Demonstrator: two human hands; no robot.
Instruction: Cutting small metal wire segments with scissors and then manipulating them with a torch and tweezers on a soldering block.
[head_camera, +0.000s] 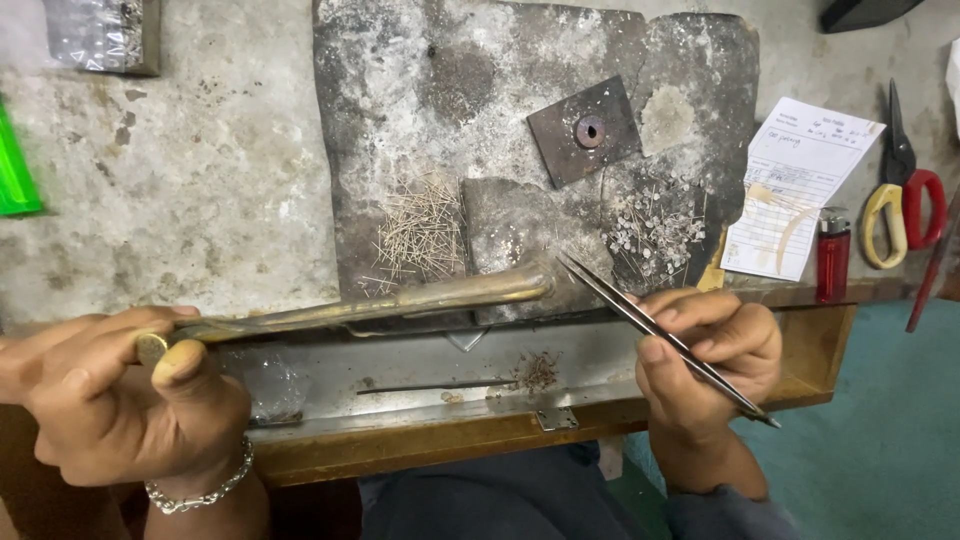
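Left hand (120, 400) grips blowpipe (380, 303) — right hand (705, 355), tweezers (655, 330).

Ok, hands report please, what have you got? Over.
Left hand gripping brass pipe. Right hand pinching tweezers. Tips nearly meeting over grey slab. Pin piles alongside.

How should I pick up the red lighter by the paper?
Grip the red lighter around its middle, thumb on one long side and a finger on the other. It stands upright, so come from above or the front. The paper slip sits close on one side, the scissors on the other.
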